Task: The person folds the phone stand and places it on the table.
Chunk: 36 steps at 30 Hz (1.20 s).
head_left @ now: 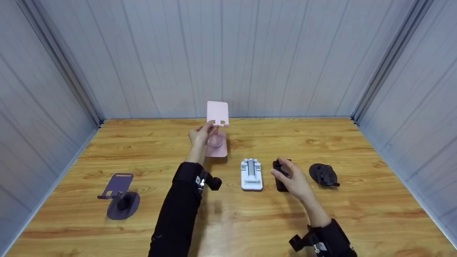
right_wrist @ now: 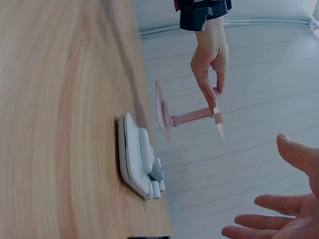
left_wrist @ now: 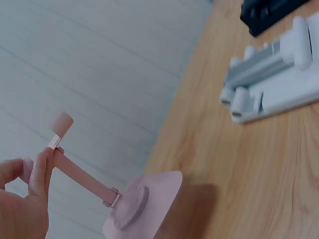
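A pink phone stand (head_left: 217, 112) is at the back of the table in the head view, and my left hand (head_left: 202, 136) pinches the front lip of its upper plate. Its flat base (left_wrist: 149, 204) appears raised, with a shadow on the wood beside it in the left wrist view. My right hand (head_left: 294, 180) hovers over a black folded phone stand (head_left: 282, 187), fingers spread and holding nothing. The hand hides part of that black stand. Between the hands lies a white folded phone stand (head_left: 251, 178).
A dark purple phone stand (head_left: 123, 207) stands unfolded on the left of the wooden table (head_left: 257, 228). A round black folded stand (head_left: 323, 175) lies to the right. Pale panel walls (head_left: 250, 60) enclose the back and both sides.
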Motion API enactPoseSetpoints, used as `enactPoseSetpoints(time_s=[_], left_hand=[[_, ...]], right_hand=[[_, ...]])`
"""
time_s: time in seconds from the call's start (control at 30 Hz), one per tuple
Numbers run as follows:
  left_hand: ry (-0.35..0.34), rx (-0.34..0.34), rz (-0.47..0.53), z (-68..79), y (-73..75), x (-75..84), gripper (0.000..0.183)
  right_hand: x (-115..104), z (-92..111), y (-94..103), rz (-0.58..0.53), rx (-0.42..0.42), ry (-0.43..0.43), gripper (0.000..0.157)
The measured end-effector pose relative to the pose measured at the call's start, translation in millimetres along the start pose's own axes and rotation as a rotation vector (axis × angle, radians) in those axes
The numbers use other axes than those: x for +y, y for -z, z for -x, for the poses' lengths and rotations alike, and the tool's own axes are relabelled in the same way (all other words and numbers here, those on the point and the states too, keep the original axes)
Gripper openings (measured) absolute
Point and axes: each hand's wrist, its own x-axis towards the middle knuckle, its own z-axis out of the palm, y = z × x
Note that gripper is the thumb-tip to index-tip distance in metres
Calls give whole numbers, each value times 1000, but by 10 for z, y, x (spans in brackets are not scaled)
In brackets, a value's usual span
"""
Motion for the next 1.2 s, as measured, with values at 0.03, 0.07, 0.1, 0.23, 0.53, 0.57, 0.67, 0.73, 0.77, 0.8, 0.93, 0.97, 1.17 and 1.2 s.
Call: enactPoseSetpoints(time_s=[0.03,0.07,0.1,0.23,0.53,0.57,0.67,0.73,0.77,0.8,0.93,0.97,1.17,1.2], left_hand=[[-1,-14,11,25,-23,6,19],[1,-27,16,71,-55,24,17],[2,-28,11,177,-106,71,16],[9,-73,-3,484,-239,153,15],[-3,-300,50,951,-393,69,14],[1,-311,48,993,-410,57,14],[22,-332,61,1249,-469,133,12],[33,-356,77,1340,-478,128,9],[47,-351,87,1419,-494,156,9],[48,-363,97,1467,-494,155,7],[56,-387,109,1595,-498,119,5],[58,-392,109,1622,-499,112,5],[58,-423,115,1735,-499,78,7],[57,-428,112,1749,-497,72,7]], right_hand=[[-3,-14,-10,-59,-6,-5,58],[-5,-27,-21,-111,-10,-12,57],[-9,-38,-30,-149,-12,-21,56],[-16,-86,-81,-221,-3,-71,52],[-15,-146,-173,-431,-8,-148,47],[-13,-153,-183,-457,-7,-147,47],[-11,-174,-215,-550,-12,-156,47],[-10,-186,-239,-591,-10,-175,49],[-9,-190,-250,-609,-10,-184,49],[-11,-190,-262,-628,-11,-193,49],[-15,-191,-301,-687,-20,-205,49],[-16,-188,-307,-706,-27,-201,48],[6,-172,-316,-771,-39,-187,46],[9,-171,-316,-770,-33,-189,47]])
